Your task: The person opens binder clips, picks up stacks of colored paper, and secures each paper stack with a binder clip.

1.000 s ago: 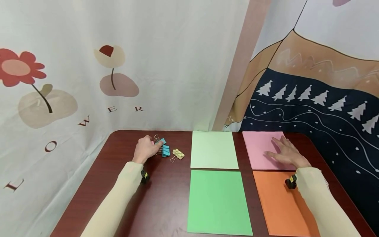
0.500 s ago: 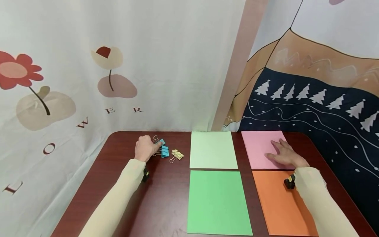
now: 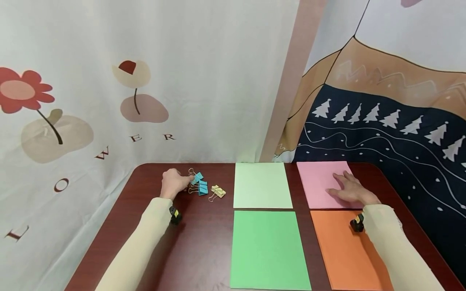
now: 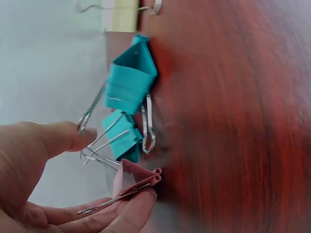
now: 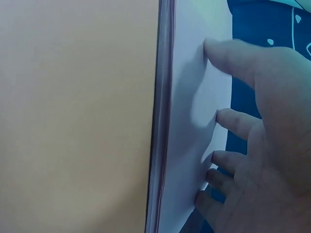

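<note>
My left hand [image 3: 172, 184] is at the back left of the table, beside several binder clips. In the left wrist view its fingertips touch a pink binder clip [image 4: 133, 177], mostly hidden by the hand in the head view. The thumb stands apart from those fingers, near the wire handles of two blue binder clips [image 4: 130, 80]. Right of these lies a yellow binder clip [image 3: 217, 191]. My right hand [image 3: 350, 189] rests spread on the pink sheet [image 3: 317, 180], its fingertips touching the surface.
A pale green sheet [image 3: 263, 186], a bright green sheet [image 3: 269, 249] and an orange sheet [image 3: 346, 254] lie with the pink one in a two-by-two layout on the dark red table [image 3: 204, 242]. Printed curtains [image 3: 204, 81] hang behind the table.
My left hand has drawn slightly left, uncovering more of the blue binder clips. The thumb now stands apart from the other fingers. My right hand has stayed on the pink sheet.
</note>
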### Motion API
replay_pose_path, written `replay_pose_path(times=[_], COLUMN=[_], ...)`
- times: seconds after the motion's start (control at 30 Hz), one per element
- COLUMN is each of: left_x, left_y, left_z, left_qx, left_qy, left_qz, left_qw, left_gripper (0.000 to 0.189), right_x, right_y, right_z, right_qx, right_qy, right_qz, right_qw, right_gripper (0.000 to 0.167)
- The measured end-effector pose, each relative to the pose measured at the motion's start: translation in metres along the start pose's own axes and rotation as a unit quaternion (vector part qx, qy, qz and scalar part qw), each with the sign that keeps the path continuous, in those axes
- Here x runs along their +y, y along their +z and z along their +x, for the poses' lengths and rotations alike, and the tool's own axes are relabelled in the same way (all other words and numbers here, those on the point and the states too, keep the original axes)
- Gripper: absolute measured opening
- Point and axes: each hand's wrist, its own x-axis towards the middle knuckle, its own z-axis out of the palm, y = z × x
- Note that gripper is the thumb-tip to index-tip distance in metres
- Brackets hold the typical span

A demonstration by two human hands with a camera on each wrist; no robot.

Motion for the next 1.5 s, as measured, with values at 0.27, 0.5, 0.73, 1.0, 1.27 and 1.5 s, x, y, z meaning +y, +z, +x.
replay_pose_path(times=[0.27, 0.5, 0.73, 1.0, 1.27, 1.5], left_x=[-0.009, -0.015, -0.021, -0.026, -0.034, -0.044], left_y=[-0.018, -0.025, -0.028, -0.03, -0.018, -0.011], left_z=[-0.001, -0.002, -0.002, -0.007, -0.013, -0.016], left_qx=[-0.033, -0.06, -0.07, -0.052, -0.004, 0.038], left_qy=[-0.074, -0.102, -0.109, -0.111, -0.057, -0.048], left_qz=[-0.075, -0.145, -0.184, -0.159, -0.156, -0.164], left_qw=[0.9939, 0.9823, 0.9744, 0.9797, 0.9862, 0.9846], left_gripper=[0.051, 0.057, 0.057, 0.057, 0.058, 0.063], right_x=[0.001, 0.001, 0.001, 0.001, -0.002, 0.001], right_y=[-0.002, -0.002, 0.003, 0.006, 0.004, 0.005], right_z=[0.004, 0.006, 0.008, 0.006, 0.004, 0.005], right_qx=[0.015, 0.025, 0.062, 0.09, 0.106, 0.156], right_qy=[0.012, 0.012, 0.009, 0.017, 0.04, 0.067], right_qz=[-0.016, -0.019, -0.028, -0.016, 0.001, 0.008], right_qw=[0.9997, 0.9995, 0.9976, 0.9957, 0.9936, 0.9854], right_gripper=[0.065, 0.063, 0.056, 0.052, 0.053, 0.068])
